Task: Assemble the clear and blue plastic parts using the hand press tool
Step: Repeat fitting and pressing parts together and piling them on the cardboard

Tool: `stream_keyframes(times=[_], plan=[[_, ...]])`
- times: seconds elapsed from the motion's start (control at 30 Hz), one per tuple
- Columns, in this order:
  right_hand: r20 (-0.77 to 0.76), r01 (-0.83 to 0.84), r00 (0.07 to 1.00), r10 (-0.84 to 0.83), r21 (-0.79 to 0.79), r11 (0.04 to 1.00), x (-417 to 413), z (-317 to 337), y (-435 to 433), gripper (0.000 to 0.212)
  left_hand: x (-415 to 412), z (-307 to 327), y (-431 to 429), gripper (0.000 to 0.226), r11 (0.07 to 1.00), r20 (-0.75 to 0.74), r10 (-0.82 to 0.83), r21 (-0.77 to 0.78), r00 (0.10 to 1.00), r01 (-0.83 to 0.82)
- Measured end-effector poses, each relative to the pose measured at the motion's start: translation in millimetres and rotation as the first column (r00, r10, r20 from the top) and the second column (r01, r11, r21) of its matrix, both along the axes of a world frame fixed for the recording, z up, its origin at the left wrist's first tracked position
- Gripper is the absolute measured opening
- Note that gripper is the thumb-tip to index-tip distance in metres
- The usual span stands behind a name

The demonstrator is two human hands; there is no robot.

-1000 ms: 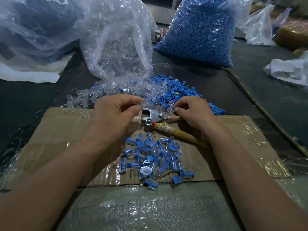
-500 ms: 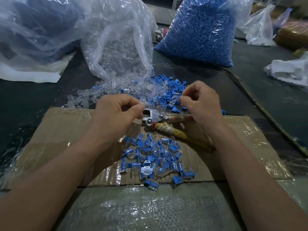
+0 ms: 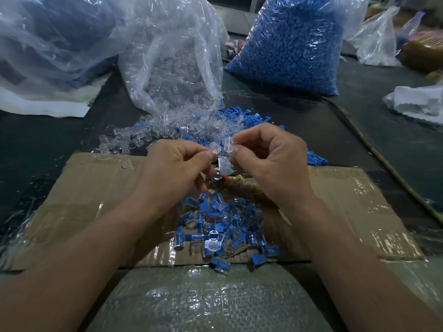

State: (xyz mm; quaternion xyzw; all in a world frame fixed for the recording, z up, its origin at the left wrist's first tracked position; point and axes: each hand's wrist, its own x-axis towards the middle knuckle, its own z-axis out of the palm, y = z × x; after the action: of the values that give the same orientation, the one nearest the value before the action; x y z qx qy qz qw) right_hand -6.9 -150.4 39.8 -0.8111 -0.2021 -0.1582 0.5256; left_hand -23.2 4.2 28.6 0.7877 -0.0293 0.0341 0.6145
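Observation:
My left hand [image 3: 176, 167] pinches a small clear plastic part [image 3: 215, 147] between thumb and forefinger. My right hand [image 3: 268, 161] pinches another clear part [image 3: 228, 143] close beside it. Both hands hover just above the metal head of the hand press tool [image 3: 224, 164], whose taped handle [image 3: 242, 185] lies on the cardboard sheet [image 3: 96, 188]. Loose clear parts [image 3: 134, 137] and loose blue parts [image 3: 242, 116] are heaped behind the hands. A pile of assembled blue-and-clear pieces [image 3: 220, 228] lies in front of the tool.
An open bag of clear parts [image 3: 172, 68] spills toward the heap. A full bag of blue parts [image 3: 294, 44] stands at the back right. A big crumpled plastic bag [image 3: 48, 44] fills the back left. A woven sack [image 3: 208, 300] lies nearest me.
My right hand has come back from the blue heap toward my left hand and now pinches a clear part. My left hand has lifted slightly above the tool head.

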Motion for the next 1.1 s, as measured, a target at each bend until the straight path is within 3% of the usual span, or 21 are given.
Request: stream_keyframes(times=[0.3, 0.43, 0.57, 0.77, 0.9, 1.1], plan=[[0.002, 0.05, 0.999, -0.05, -0.094, 0.994, 7, -6, -4, 0.02, 2, -2, 0, 0.018, 0.999, -0.007, 0.028, 0.026, 1.0, -0.028], [-0.069, 0.231, 0.966, -0.249, -0.201, 0.952, 24, -8, -21, 0.017, 2, -2, 0, 0.018, 0.997, 0.023, 0.056, 0.043, 0.998, -0.057], [-0.219, 0.301, 0.903, -0.369, -0.29, 0.908, 40, -14, -37, 0.013, 1, -2, 0, 0.018, 0.995, 0.046, 0.064, 0.069, 0.997, -0.067], [-0.223, 0.193, 0.924, -0.309, -0.425, 0.884, 47, -24, -34, 0.017, 0, -2, 1, 0.011, 0.995, 0.052, 0.085, 0.045, 0.995, -0.087], [-0.187, 0.242, 0.906, -0.379, -0.507, 0.827, 52, -24, -38, 0.007, 0, -2, 2, 0.008, 0.993, 0.036, 0.114, 0.031, 0.993, -0.115], [-0.276, 0.154, 0.882, -0.382, -0.598, 0.786, 55, -22, -38, 0.009, 1, -3, 1, 0.008, 0.993, 0.021, 0.098, 0.06, 0.995, -0.099]])
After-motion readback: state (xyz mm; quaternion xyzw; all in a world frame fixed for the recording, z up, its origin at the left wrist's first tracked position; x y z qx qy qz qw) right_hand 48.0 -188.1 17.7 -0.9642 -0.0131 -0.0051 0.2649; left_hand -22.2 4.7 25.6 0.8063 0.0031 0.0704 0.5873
